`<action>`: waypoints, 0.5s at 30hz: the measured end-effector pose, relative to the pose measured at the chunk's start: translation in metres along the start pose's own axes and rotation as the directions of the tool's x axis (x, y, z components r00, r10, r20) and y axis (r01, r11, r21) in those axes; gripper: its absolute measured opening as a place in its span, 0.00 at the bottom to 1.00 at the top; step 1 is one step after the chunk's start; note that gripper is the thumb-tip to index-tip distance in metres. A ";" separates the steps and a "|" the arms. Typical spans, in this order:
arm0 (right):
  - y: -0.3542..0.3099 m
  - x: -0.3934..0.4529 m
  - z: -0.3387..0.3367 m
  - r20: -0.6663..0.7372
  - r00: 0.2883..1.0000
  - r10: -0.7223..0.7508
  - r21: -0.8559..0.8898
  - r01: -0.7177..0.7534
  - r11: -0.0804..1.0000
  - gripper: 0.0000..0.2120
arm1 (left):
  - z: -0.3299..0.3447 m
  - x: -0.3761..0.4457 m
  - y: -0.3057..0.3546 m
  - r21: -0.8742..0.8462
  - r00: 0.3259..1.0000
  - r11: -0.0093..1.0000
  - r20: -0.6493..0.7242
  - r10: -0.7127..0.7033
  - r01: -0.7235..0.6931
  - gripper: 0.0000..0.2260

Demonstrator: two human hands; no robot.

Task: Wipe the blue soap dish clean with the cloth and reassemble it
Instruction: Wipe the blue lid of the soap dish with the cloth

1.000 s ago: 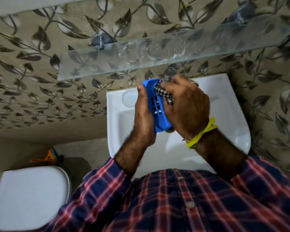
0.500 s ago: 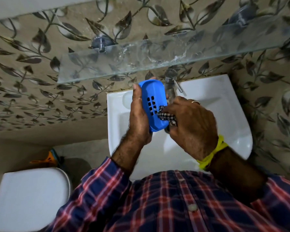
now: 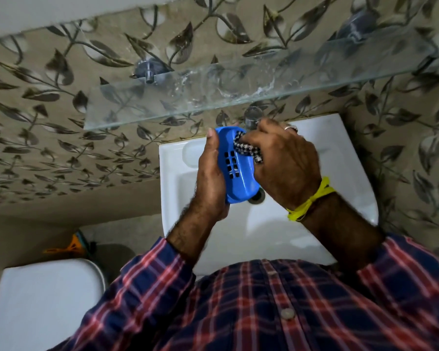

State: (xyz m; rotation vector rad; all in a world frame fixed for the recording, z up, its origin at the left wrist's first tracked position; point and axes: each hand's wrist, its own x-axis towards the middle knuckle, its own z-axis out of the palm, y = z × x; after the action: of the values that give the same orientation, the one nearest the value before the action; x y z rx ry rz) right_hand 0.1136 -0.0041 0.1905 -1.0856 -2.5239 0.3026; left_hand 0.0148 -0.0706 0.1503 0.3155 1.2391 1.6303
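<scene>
A blue soap dish piece with several square drain holes is held on edge above the white sink. My left hand grips its left side, thumb along the top rim. My right hand holds a bunched black-and-white checked cloth and presses it against the upper part of the dish. Most of the cloth is hidden inside my right fist. No other part of the dish is visible.
A glass shelf juts from the leaf-patterned wall just above my hands. The chrome tap stands behind the dish, the drain below it. A white toilet lid sits at lower left, an orange object on the floor.
My right hand has slid the cloth from the lower part of the dish up to its top end. The dish has tilted slightly in my left hand.
</scene>
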 end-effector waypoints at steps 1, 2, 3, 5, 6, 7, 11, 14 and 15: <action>0.002 -0.002 -0.001 0.034 0.999 -0.013 -0.013 0.014 1.000 0.16 | 0.000 -0.001 -0.001 -0.017 1.000 1.000 -0.010 -0.024 0.024 0.27; 0.003 -0.005 -0.001 0.065 0.998 -0.025 -0.024 0.027 0.999 0.15 | -0.001 -0.001 -0.002 -0.040 0.999 0.998 -0.024 -0.043 0.042 0.27; 0.003 -0.009 -0.001 0.094 0.995 -0.035 -0.037 0.038 0.999 0.14 | -0.002 -0.001 -0.002 -0.070 0.998 0.996 -0.038 -0.054 0.052 0.27; 0.002 -0.017 -0.001 0.155 0.986 -0.053 -0.056 0.062 0.997 0.14 | -0.005 0.003 0.000 -0.123 0.997 0.991 -0.051 -0.065 0.058 0.29; 0.001 -0.022 -0.001 0.192 0.980 -0.058 -0.059 0.071 0.996 0.15 | -0.006 0.004 0.003 -0.129 0.996 0.990 -0.056 -0.066 0.058 0.30; 0.000 -0.026 0.000 0.228 0.972 -0.058 -0.066 0.075 0.995 0.16 | -0.007 0.005 0.005 -0.118 0.995 0.991 -0.067 -0.068 0.059 0.30; -0.001 -0.031 -0.003 0.324 0.945 -0.040 -0.109 0.079 0.991 0.19 | -0.004 0.005 0.002 -0.036 0.994 0.999 -0.102 -0.028 0.024 0.31; 0.001 -0.031 -0.004 0.383 0.924 -0.024 -0.040 0.043 0.998 0.19 | 0.001 0.005 -0.002 0.077 0.993 0.991 -0.037 0.110 -0.107 0.26; 0.003 -0.029 -0.004 0.403 0.915 -0.011 0.006 0.009 1.000 0.20 | 0.002 0.004 -0.002 0.122 0.989 0.981 -0.011 0.151 -0.148 0.25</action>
State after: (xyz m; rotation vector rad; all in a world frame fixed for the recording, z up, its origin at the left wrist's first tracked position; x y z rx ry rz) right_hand 0.1358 -0.0235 0.1858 -1.1007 -2.8834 0.5820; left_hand 0.0155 -0.0659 0.1483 0.4783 1.3601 1.6922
